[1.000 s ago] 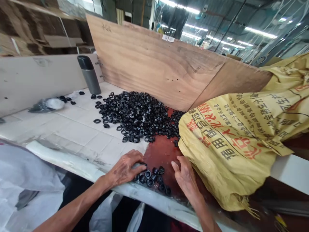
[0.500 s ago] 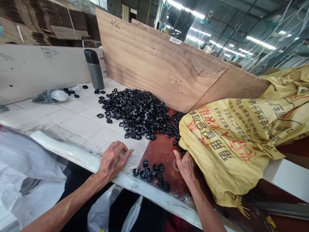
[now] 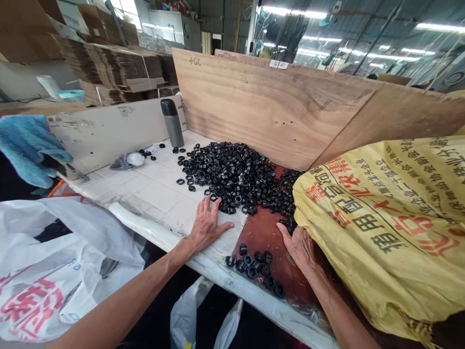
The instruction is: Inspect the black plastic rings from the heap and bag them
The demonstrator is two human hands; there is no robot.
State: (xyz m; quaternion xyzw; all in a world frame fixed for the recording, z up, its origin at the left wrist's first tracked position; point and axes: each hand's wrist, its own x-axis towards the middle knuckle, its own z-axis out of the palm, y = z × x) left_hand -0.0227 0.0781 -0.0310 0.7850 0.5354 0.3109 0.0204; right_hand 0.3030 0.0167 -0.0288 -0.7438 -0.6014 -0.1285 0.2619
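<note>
Black plastic rings [image 3: 232, 177] lie in a big loose heap on the tabletop [image 3: 156, 196], pushed against a tall plywood board [image 3: 269, 102] that stands along the far edge. A few strays sit apart on the white tiles to the left of the heap. Nearer to you, a small group of rings [image 3: 254, 269] rests on a red-brown patch of the tabletop, just beside the front edge and well apart from the heap.

Your left hand [image 3: 207, 225] lies flat on the white tiles, near the front of the heap, with its fingers spread wide and holding nothing. Your right hand [image 3: 300, 247] is on the red-brown patch, pressed against a bulging yellow woven sack [image 3: 378, 232] printed with red and black characters. Its fingers sit close together and look empty, with the heap's lower end just beyond them.

Further left, a steel flask [image 3: 172, 123] stands upright on the tiles, near a small clear bag [image 3: 127, 161]. A white plastic bag [image 3: 61, 261] hangs below the tabletop's left side, and a blue towel [image 3: 29, 150] drapes over a pale board [image 3: 116, 131] beyond it.
</note>
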